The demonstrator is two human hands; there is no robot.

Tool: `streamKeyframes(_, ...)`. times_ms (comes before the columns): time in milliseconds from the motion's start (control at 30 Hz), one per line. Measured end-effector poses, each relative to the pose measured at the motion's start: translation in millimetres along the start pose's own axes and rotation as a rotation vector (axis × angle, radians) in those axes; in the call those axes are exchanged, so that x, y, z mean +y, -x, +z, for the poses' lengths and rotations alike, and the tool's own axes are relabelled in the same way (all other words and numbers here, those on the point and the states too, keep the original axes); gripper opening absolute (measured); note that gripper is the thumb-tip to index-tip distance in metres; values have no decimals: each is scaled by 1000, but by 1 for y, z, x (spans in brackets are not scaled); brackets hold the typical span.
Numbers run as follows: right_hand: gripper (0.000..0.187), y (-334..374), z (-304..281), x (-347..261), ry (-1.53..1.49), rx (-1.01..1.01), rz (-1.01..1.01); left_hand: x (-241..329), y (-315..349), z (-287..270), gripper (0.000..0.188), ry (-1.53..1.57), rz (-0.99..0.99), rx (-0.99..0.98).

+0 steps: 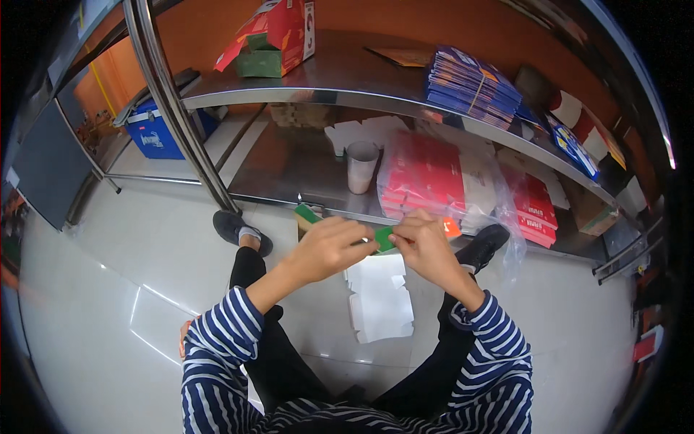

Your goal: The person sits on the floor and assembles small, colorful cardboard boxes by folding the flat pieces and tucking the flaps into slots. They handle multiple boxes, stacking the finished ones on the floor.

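A piece of printed cardboard with green flaps (384, 239) and an orange end is held up between my two hands, over the floor in front of the shelf. My left hand (329, 249) is closed on its left part, where another green edge sticks out past the knuckles. At the right part, my right hand (425, 244) pinches the green flap between thumb and fingers. Below them shows a white flat cardboard blank (379, 298) with notched edges; whether it joins the held piece I cannot tell.
Ahead, a metal shelf (289, 96) carries an open red carton (278, 40) and a banded stack of blue flat cartons (471, 85). Underneath are a pale cup (361, 167) and red-and-white cartons in clear plastic (426, 173). A blue cooler box (155, 134) stands left.
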State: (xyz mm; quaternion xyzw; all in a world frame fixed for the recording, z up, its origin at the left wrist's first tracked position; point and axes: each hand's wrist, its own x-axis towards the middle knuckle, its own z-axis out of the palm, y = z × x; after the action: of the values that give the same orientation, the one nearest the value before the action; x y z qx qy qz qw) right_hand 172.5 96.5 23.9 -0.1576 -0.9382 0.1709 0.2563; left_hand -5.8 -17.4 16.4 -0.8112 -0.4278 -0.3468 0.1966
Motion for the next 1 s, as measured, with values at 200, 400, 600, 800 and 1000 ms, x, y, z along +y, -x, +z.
streamKeyframes(200,7,5,-8,-17,59,1,-216,14,-8,5,14,-96,164,23)
streamKeyframes(400,12,7,-13,-23,138,14,-236,16,-10,3,12,-155,160,54)
streamKeyframes(600,20,11,-13,-23,127,-34,-235,16,-10,6,11,-132,173,55)
streamKeyframes(800,20,10,-12,-29,74,-53,-254,15,-5,7,12,19,-23,-13)
streamKeyframes(1000,21,8,-11,-21,-60,-21,-169,19,-14,-1,42,146,-336,34)
